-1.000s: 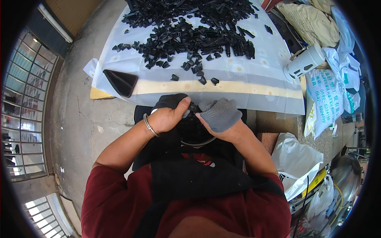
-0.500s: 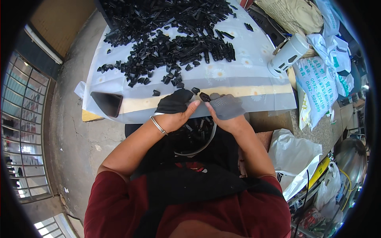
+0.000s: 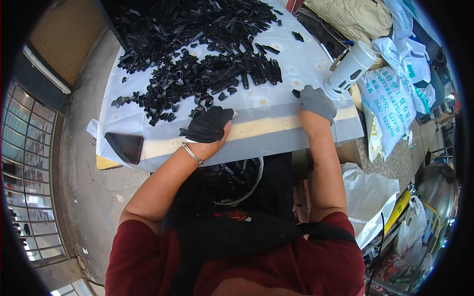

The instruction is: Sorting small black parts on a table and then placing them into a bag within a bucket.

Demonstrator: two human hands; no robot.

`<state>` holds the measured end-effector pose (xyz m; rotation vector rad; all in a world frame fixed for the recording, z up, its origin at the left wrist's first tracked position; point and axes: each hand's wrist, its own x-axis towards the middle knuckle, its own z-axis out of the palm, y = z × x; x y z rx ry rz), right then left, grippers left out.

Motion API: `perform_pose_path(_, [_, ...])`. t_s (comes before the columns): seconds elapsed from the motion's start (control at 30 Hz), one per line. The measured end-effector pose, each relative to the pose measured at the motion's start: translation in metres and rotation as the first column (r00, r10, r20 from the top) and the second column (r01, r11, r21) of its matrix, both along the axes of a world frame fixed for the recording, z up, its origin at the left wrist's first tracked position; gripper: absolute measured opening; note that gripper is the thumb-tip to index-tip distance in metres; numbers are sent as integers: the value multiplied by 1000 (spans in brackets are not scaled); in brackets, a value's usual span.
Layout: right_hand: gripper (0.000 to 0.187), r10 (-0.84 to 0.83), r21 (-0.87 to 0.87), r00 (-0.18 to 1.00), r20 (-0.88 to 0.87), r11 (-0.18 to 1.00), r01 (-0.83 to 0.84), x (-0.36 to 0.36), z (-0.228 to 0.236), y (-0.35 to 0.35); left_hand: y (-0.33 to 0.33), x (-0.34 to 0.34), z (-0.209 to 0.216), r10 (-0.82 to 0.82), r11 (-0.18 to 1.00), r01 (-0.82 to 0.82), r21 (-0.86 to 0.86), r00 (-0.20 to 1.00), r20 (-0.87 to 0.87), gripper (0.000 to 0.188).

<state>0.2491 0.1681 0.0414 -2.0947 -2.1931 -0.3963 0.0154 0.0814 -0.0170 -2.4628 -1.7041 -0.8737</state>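
My left hand [image 3: 210, 126], in a black glove with bare fingertips, rests over the near edge of a pile of small black plastic pieces [image 3: 217, 74]. Its fingers are curled under, and whatever they hold is hidden. Farther right, near the white tumbler, my right hand [image 3: 317, 104] wears a grey glove. Its fingers are closed, with a small black plastic piece [image 3: 296, 93] at the tips. Below the table edge, at my lap, a round container [image 3: 259, 181] with a pale rim holds more black pieces, partly hidden by my left forearm.
A dark phone [image 3: 124, 147] lies at the table's left corner. The white tumbler [image 3: 349, 69] stands at the right edge, beside printed plastic bags [image 3: 387, 108]. A white sack [image 3: 368, 197] sits below on the right. A flowered sheet [image 3: 256, 101] covers the table.
My hands were close together above the container. The right has moved right and away with the dark piece; the left has shifted slightly left. The whole view has shifted a little.
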Motion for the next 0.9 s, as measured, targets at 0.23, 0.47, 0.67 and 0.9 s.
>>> perform_pose_path(0.23, [20, 489, 146, 871, 44, 860, -490, -39, -17, 59, 14, -22, 19, 442, 853, 166, -496, 278, 853, 21])
perform_pose_path(0.47, [20, 697, 318, 714, 63, 664, -676, -71, -26, 32, 17, -45, 7, 397, 883, 190, -429, 187, 899, 18])
perform_pose_path(0.67, [29, 631, 228, 526, -570, 737, -637, -83, -39, -36, 9, -36, 8, 369, 881, -12, -474, 643, 671, 27])
perform_pose_path(0.9, [27, 441, 94, 313, -841, 690, -718, -102, -41, -41, -4, -24, -1, 13, 999, -20, 49, 988, 152, 39])
